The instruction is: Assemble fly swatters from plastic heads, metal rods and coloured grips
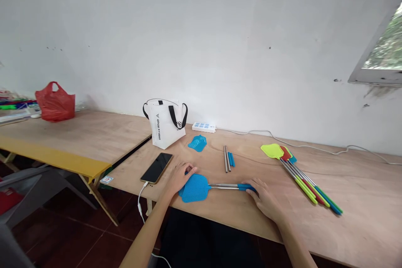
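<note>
A blue fly swatter (201,187) lies flat near the front edge of the wooden table (361,217). Its mesh head points left and its metal rod ends in a blue grip at the right. My left hand (180,177) rests on the left edge of the mesh head, fingers curled onto it. My right hand (265,199) is closed around the blue grip. A loose blue swatter head (197,143) lies farther back. Beside it lie two metal rods with blue grips (228,159).
Several finished swatters (298,173) in yellow, red, green and blue lie at the right. A black phone (156,167) on a white cable lies at the left, behind it a white tote bag (165,123) and a power strip (204,127). A red plastic bag (55,102) sits on the neighbouring table.
</note>
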Motion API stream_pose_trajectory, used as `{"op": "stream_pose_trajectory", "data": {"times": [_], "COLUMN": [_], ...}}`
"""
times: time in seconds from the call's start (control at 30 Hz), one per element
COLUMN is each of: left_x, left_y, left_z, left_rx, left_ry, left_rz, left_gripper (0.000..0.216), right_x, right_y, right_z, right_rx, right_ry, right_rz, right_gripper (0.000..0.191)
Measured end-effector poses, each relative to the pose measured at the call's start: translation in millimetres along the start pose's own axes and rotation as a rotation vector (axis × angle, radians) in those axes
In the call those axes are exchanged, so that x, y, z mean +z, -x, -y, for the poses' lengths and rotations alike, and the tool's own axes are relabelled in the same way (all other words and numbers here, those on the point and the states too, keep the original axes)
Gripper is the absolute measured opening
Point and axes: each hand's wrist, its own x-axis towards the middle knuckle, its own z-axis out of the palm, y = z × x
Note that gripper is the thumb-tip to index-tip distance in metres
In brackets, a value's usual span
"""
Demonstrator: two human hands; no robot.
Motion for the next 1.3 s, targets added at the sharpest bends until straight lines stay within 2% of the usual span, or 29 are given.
{"op": "stream_pose_trajectory", "data": {"times": [0.13, 0.27, 0.63, 0.77, 0.83, 1.0, 1.13, 1.3], "left_x": [1, -1, -11, -9, -7, -7, -13, -4], "left_y": [1, 1, -1, 1, 1, -1, 1, 9], "left_z": [0, -1, -5, -3, 1, 8, -10, -56], "left_rx": [0.003, -0.008, -0.123, -0.118, -0.104, -0.056, -0.019, 0.197], "left_ry": [-0.043, -0.006, 0.323, 0.408, 0.398, 0.338, 0.159, 0.026], "left_rz": [-0.012, -0.007, -0.129, -0.012, 0.049, 0.051, 0.048, 0.126], "left_gripper": [0.045, 0.045, 0.047, 0.040, 0.046, 0.051, 0.040, 0.029], "right_x": [-2, -2, -25, -22, -17, -6, 0, 0], "right_y": [0, 0, 5, 5, 4, 3, 1, -4], "right_z": [7, 10, 0, 1, 2, 6, 12, 24], "right_rx": [0.011, -0.013, -0.010, 0.002, 0.011, 0.006, -0.008, -0.061], "right_ry": [-0.013, -0.034, -0.019, -0.050, -0.050, 0.043, 0.113, 0.128], "right_rz": [0.057, 0.058, -0.101, -0.040, 0.000, 0.015, 0.007, -0.013], "right_gripper": [0.029, 0.029, 0.034, 0.032, 0.030, 0.023, 0.017, 0.017]}}
